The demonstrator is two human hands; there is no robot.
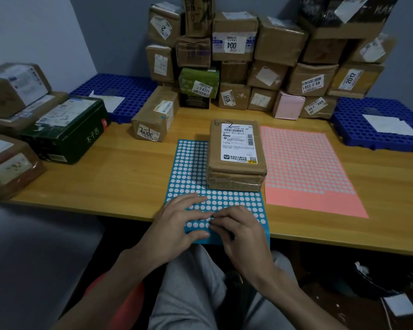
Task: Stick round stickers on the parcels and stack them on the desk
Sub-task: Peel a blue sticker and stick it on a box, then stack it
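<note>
A blue sticker sheet (193, 163) with rows of white round stickers lies at the desk's near edge. A brown cardboard parcel (236, 153) with a white shipping label rests on the sheet's far right part. My left hand (177, 225) lies flat on the sheet's near left corner, fingers spread. My right hand (243, 232) is beside it, fingertips pinched on the sheet near its bottom rows; whether a sticker is lifted I cannot tell. A pink sticker sheet (305, 167) lies to the right of the parcel.
A wall of stacked parcels (267, 60) fills the back of the wooden desk (119, 177). More parcels and a dark green box (69, 132) are piled at the left. Blue perforated trays (377, 120) sit at back right and back left (119, 91). A lone parcel (155, 115) stands mid-left.
</note>
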